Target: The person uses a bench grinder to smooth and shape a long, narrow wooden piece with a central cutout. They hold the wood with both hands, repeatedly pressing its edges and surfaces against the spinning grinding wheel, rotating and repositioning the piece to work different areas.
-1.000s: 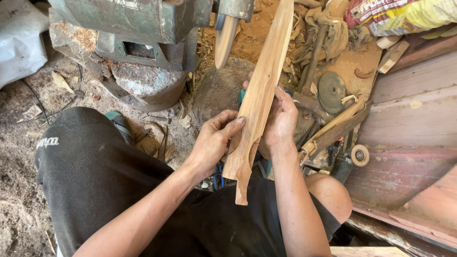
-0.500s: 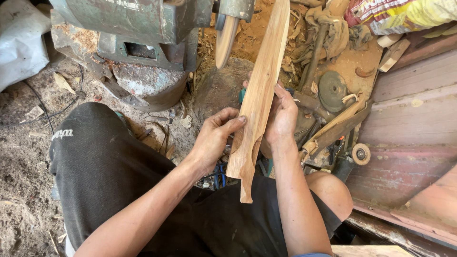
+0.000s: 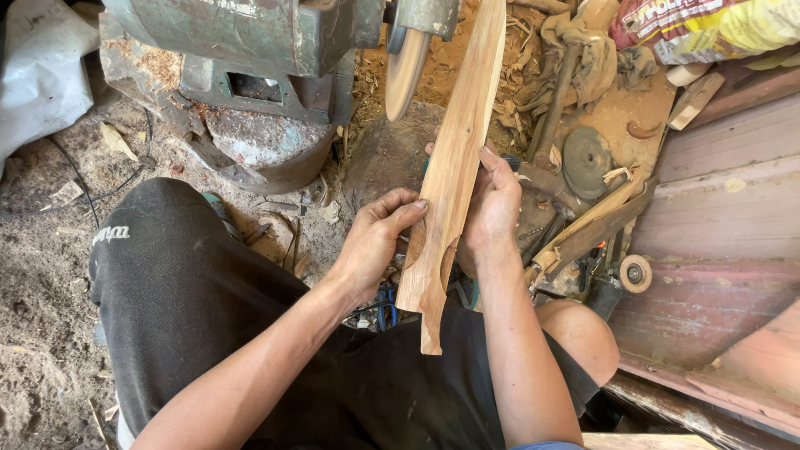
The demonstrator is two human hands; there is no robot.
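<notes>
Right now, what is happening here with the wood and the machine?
A seated person holds a long, roughly shaped wooden piece in both hands. The left hand grips its left edge and the right hand its right edge, above a notched lower end. The piece points up beside the round disc of a green bench machine; whether they touch is unclear. Sawdust and tools lie around.

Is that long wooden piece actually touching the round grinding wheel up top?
Cannot tell. In the head view the plank passes right beside the wheel, and their edges overlap from above, so neither contact nor a gap shows plainly.
</notes>
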